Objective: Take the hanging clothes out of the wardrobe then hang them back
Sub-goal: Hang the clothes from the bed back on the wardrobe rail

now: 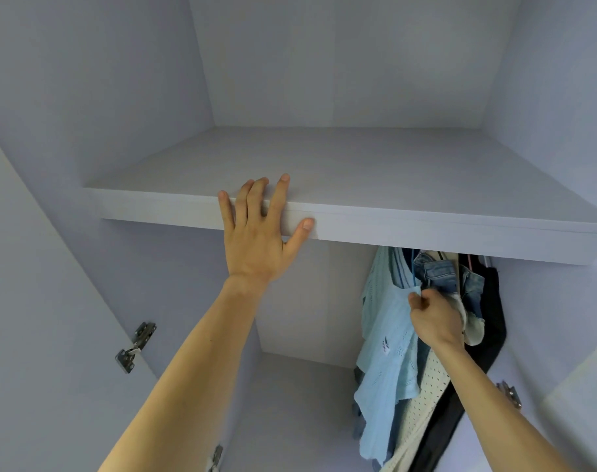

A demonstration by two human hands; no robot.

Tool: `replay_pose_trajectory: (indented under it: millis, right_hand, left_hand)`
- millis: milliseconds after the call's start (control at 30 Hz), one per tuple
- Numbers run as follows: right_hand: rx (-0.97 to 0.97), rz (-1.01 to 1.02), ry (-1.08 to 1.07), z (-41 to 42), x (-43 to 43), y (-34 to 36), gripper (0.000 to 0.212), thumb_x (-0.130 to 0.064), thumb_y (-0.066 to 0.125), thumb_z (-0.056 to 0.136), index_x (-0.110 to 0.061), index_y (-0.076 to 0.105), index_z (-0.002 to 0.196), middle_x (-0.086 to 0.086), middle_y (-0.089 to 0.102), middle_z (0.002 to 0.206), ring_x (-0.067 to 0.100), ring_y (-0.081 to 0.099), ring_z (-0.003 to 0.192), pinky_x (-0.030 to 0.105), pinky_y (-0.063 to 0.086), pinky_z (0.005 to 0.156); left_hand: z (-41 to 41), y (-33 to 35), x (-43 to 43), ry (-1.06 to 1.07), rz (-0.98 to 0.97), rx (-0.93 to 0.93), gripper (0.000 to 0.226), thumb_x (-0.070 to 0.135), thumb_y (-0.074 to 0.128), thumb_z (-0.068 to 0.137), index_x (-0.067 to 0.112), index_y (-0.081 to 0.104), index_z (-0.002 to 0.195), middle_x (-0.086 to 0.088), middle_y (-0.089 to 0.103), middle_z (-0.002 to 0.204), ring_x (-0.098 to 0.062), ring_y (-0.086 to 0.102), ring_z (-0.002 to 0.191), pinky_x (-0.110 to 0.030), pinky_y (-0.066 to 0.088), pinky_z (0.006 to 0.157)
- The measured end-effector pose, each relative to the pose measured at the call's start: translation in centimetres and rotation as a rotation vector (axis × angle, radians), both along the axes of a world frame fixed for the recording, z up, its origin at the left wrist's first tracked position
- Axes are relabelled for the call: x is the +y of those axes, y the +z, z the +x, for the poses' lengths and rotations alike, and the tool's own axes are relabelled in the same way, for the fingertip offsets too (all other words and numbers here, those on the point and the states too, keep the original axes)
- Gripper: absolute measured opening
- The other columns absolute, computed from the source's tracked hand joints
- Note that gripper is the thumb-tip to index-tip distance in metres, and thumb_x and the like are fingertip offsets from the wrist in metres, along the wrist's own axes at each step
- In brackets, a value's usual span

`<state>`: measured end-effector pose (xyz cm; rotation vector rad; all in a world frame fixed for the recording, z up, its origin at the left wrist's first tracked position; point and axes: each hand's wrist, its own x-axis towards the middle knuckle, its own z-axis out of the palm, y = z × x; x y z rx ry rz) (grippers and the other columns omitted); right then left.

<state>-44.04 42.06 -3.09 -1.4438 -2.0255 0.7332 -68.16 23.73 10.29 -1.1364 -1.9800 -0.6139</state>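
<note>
The big wardrobe (85,131) stands open. A wide shelf (358,172) goes across it. Under the shelf, on the right side, the clothes (477,301) hang bunched together. The left hand (256,233) lies flat on the shelf edge, fingers straight. The right hand (435,320) pinches the light blue top (385,335). I think the taking out is just starting. Next, the top needs lifting up, then pulling out.

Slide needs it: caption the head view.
The left hand rests on the wardrobe shelf; the right hand pinches a hanging light-blue top.
</note>
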Motion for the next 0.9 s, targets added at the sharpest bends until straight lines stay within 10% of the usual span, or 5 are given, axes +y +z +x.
replay_pose_trajectory:
  millis: [167,300,533,800,900]
  right_hand:
    - [0.031,0.012,-0.012,1.6,-3.3,0.0,0.009,-0.027,0.056,0.095,-0.02,0.056,0.1,0.004,0.063,0.106,0.025,0.061,0.084,0.038,0.05,0.073]
    - [0.102,-0.027,0.075,1.7,-8.3,1.5,0.041,-0.034,0.057,0.097,-0.017,0.05,0.134,0.006,0.051,0.138,0.029,0.058,0.115,0.042,0.046,0.092]
    - [0.084,-0.089,0.546,0.2,-22.0,2.0,0.021,-0.039,0.056,0.097,-0.034,0.059,0.118,-0.02,0.065,0.112,-0.002,0.062,0.092,0.024,0.044,0.081]
    - [-0.137,0.042,1.279,-0.1,-42.7,-3.2,0.03,-0.038,0.06,0.096,-0.026,0.068,0.123,-0.014,0.059,0.129,-0.003,0.044,0.12,-0.002,0.015,0.101]
    - [-0.207,0.049,1.491,0.7,-50.3,-5.1,0.035,-0.049,0.055,0.096,-0.033,0.066,0.125,-0.011,0.058,0.138,0.003,0.043,0.131,0.007,0.018,0.108]
  left_hand:
    - [1.6,0.4,-1.6,-0.042,-0.052,-0.137,0.074,0.064,0.037,0.097,0.028,0.017,0.158,-0.007,0.02,0.163,-0.026,0.009,0.152,-0.053,0.003,0.122]
    - [3.2,-3.0,-6.8,-0.142,-0.153,-0.283,0.081,0.046,0.047,0.097,0.029,-0.002,0.159,0.003,-0.008,0.167,-0.018,-0.008,0.153,-0.046,-0.003,0.123]
    - [8.0,-17.2,-25.6,0.08,-0.397,-0.695,0.071,0.041,0.044,0.092,0.029,0.019,0.158,0.001,0.016,0.165,-0.021,0.015,0.152,-0.049,0.015,0.123]
    - [20.4,-24.0,-50.5,0.565,-0.442,-1.069,0.065,0.048,0.041,0.098,0.034,0.018,0.157,0.008,0.018,0.164,-0.016,0.01,0.153,-0.044,0.008,0.122]
    - [26.9,-24.9,-59.1,0.763,-0.368,-1.193,0.065,0.051,0.036,0.096,0.033,0.021,0.157,0.008,0.022,0.163,-0.016,0.014,0.152,-0.046,0.011,0.122]
